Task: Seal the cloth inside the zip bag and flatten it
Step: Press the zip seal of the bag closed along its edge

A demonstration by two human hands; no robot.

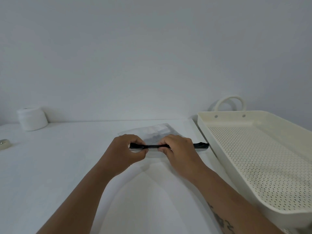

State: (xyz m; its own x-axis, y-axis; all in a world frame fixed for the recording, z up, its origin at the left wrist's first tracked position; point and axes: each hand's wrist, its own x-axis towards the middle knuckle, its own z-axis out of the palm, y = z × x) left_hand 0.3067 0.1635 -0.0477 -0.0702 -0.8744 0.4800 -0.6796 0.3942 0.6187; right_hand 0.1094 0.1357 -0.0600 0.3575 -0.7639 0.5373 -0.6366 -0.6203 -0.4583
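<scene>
A clear zip bag [157,132] lies flat on the white table [67,166], with a pale grey cloth [152,138] showing through it. Its black zip strip [200,146] runs along the near edge, facing me. My left hand [128,152] pinches the strip near its left end between thumb and fingers. My right hand [177,150] pinches the strip near its middle. The right end of the strip sticks out past my right hand, looks slightly parted, and reaches almost to the tray.
A cream perforated tray [228,146] with a loop handle [230,102] stands at the right, close to the bag. A white roll [32,119] sits at the back left by the wall. A small round tape roll [5,144] lies at the far left edge.
</scene>
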